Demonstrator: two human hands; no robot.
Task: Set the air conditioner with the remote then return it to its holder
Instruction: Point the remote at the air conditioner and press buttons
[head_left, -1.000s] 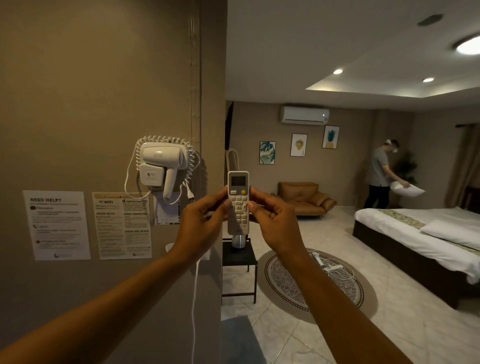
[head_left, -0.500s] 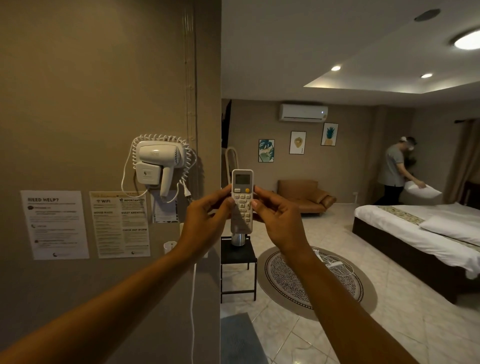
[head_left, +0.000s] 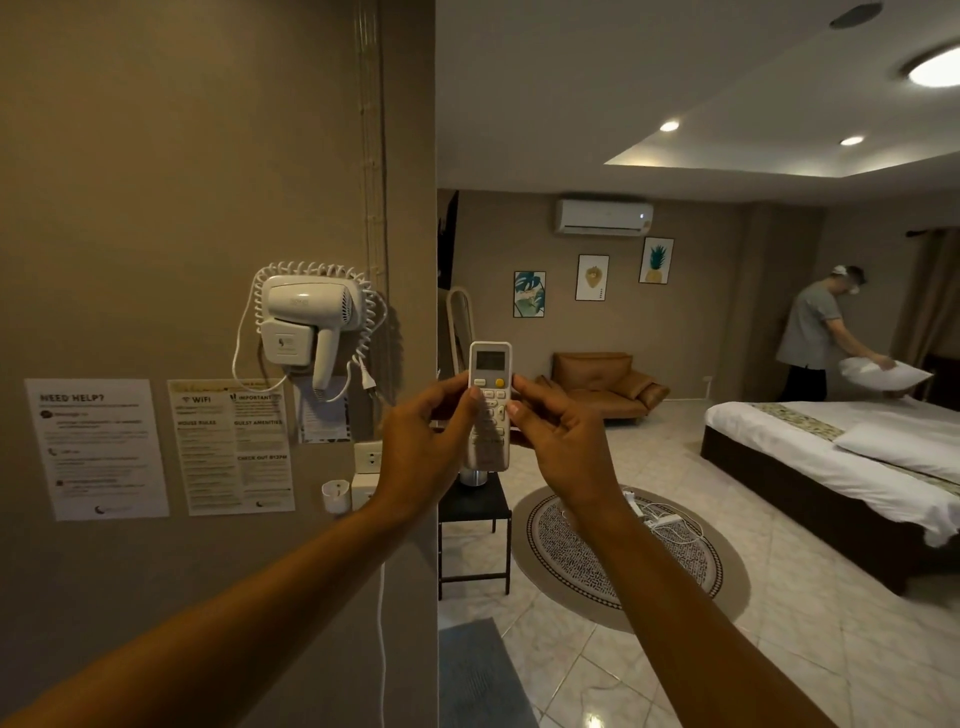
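A white remote (head_left: 489, 364) with a small screen and a yellow button stands upright in front of me at arm's length. My left hand (head_left: 423, 444) grips its left side, thumb on the buttons. My right hand (head_left: 558, 441) grips its right side, thumb on the keypad too. The white air conditioner (head_left: 602, 216) hangs high on the far wall, above three pictures. I cannot make out a remote holder in the head view.
A wall corner (head_left: 435, 260) stands just left of the remote, with a white hair dryer (head_left: 306, 319), paper notices and sockets (head_left: 368, 458). Below are a black side table (head_left: 475, 506) and round rug (head_left: 623, 556). A person (head_left: 813, 332) handles a pillow by the bed (head_left: 831, 467).
The view has shifted slightly, and the remote now sits a little further right of the wall corner. Both hands keep their hold. The person at the bed has moved right with the pillow.
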